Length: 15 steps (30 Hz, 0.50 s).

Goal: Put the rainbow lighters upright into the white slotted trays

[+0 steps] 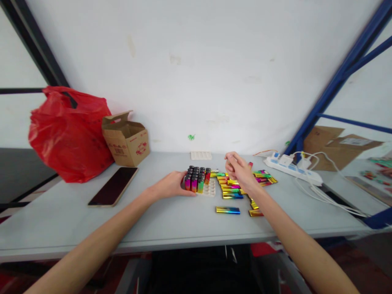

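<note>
- Standing lighters (194,184) fill part of the tray (211,190), six o'clock in view; bumps could topple them.
- Left hand (174,184), half-open, clasps its nine-o'clock side; squeezing could tip it.
- Right hand (240,170), two o'clock, fingers curled, contents unclear; careless sweeps could scatter loose lighters (232,196).

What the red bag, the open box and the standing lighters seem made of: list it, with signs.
Red bag: likely thin plastic, glossy, from its crinkles.
Open box: matte brown cardboard, judging by folded flaps.
Standing lighters: shiny, metallic colour sheen; metal or coated plastic, unclear.
</note>
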### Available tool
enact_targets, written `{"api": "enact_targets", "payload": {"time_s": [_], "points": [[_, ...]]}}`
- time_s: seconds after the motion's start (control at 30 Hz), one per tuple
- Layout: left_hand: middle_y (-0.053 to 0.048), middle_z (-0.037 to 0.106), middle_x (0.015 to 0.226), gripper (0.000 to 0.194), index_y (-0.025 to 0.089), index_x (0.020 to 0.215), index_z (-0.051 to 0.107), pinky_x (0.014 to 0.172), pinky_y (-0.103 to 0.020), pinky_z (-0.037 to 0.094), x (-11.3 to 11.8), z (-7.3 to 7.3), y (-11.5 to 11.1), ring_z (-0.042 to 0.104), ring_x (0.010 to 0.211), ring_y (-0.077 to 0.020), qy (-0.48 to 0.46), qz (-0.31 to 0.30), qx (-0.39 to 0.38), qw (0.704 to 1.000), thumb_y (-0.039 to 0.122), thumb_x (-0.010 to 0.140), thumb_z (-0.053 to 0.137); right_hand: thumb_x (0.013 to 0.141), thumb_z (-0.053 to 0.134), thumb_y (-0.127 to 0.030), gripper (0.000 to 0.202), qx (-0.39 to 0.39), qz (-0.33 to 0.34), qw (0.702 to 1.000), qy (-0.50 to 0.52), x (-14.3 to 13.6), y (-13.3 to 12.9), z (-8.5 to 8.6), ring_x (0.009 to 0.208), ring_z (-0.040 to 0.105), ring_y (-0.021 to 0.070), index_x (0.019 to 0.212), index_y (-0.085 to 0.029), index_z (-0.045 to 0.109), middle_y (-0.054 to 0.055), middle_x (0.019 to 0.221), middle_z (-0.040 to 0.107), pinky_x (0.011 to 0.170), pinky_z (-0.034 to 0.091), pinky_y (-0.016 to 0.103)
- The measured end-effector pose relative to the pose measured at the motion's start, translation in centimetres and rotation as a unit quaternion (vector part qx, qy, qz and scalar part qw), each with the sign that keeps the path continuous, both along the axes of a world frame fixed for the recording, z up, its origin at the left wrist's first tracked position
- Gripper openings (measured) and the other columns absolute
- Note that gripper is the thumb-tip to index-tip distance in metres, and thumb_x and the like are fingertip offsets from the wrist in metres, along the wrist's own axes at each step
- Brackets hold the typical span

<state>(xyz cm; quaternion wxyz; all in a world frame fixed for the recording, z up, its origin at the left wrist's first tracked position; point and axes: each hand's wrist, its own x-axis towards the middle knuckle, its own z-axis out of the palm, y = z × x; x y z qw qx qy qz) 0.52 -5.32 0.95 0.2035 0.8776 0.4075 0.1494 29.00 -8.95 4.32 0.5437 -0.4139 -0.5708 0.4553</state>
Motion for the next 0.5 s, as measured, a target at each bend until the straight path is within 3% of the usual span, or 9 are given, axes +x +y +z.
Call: {"api": "enact_targets", "payload": {"time_s": [0.1, 0.23, 0.4, 0.5], "points": [[-0.006, 0.075, 0.091, 0.068, 0.018, 0.104, 0.066, 0.065, -0.032, 0.046, 0.0, 0.1, 0.0, 0.068, 0.075, -0.0251, 0.004, 0.001, 0.003, 1.0, 0.076, 0.07, 0.078, 0.085, 0.065, -0.075, 0.052, 0.013, -0.001, 0.998, -0.068, -1.1, 1.3, -0.3, 0.046, 0.029, 0.0093, 0.085, -0.023, 0.057, -0.008, 0.059, 0.038, 0.042, 0.023, 0.024], [-0.005, 0.076, 0.092, 0.067, 0.019, 0.107, 0.067, 0.066, -0.03, 0.046, 0.0, 0.1, 0.0, 0.068, 0.076, -0.0235, -0.009, -0.003, 0.002, 1.0, 0.074, 0.07, 0.079, 0.088, 0.058, -0.075, 0.059, 0.076, -0.072, 0.98, -0.168, -1.8, 2.1, -1.9, 0.053, 0.033, 0.0112, 0.064, -0.022, 0.05, -0.005, 0.056, 0.037, 0.049, 0.025, 0.027], [-0.006, 0.076, 0.093, 0.068, 0.019, 0.105, 0.066, 0.066, -0.031, 0.046, -0.1, -0.2, 0.1, 0.068, 0.077, -0.0245, -0.008, 0.0, 0.004, 1.0, 0.075, 0.069, 0.079, 0.087, 0.059, -0.058, 0.054, 0.14, -0.122, 0.955, -0.233, -1.8, 1.6, -3.0, 0.058, 0.025, 0.0107, 0.059, -0.024, 0.029, -0.006, 0.058, 0.023, 0.056, 0.02, 0.029], [-0.006, 0.077, 0.092, 0.067, 0.02, 0.102, 0.066, 0.066, -0.031, 0.046, -0.1, -0.4, 0.3, 0.069, 0.077, -0.0249, -0.019, 0.004, 0.001, 1.0, 0.075, 0.067, 0.08, 0.085, 0.058, -0.049, 0.047, 0.151, -0.122, 0.954, -0.231, -1.8, 1.1, -3.1, 0.057, 0.024, 0.0104, 0.059, -0.024, 0.028, -0.006, 0.059, 0.023, 0.056, 0.02, 0.03]]}}
